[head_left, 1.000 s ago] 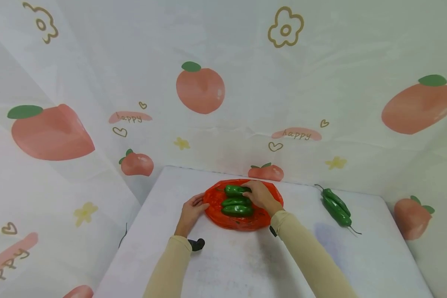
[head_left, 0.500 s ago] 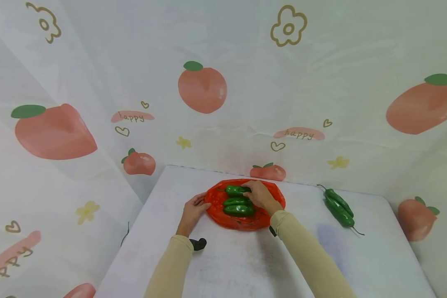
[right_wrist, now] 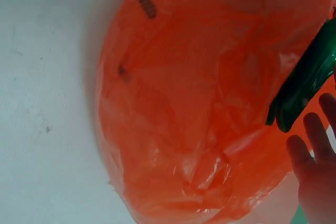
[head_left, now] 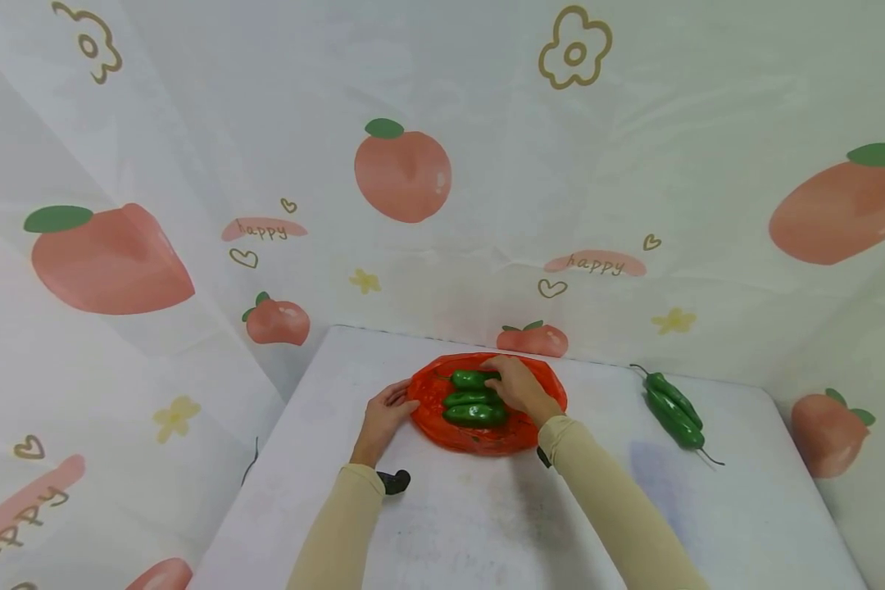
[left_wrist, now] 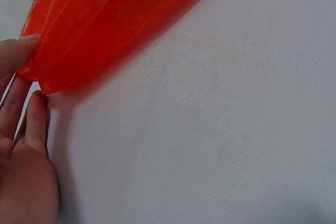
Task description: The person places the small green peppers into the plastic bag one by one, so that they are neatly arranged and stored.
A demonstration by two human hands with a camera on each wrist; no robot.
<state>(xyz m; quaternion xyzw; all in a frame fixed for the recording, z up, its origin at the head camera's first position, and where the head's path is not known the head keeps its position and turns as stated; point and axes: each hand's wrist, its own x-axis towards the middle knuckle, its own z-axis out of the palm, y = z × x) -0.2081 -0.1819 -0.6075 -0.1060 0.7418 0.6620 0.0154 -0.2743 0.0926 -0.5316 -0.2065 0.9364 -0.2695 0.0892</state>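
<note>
- Bag: lies on the table, mouth spread around the far pepper, middle pepper and near pepper.
- Left hand: pinches the bag's left edge, thumb above, fingers below.
- Right hand: at the far pepper's right end, apart from the left; the wrist view crops it, so a pinch or a mere touch cannot be told.
- Caution: a hard tug on the edge could tear the film, which looks thin.
- Caution: a lift at the left could roll the peppers, since they appear smooth and are stacked loosely side by side.
- Caution: a slack edge could fold over the near pepper.
- Appearance: bag red, translucent, creased, dark-printed; peppers glossy green. Loose pair lies well apart, right of the bag, stems thin and curved.
</note>
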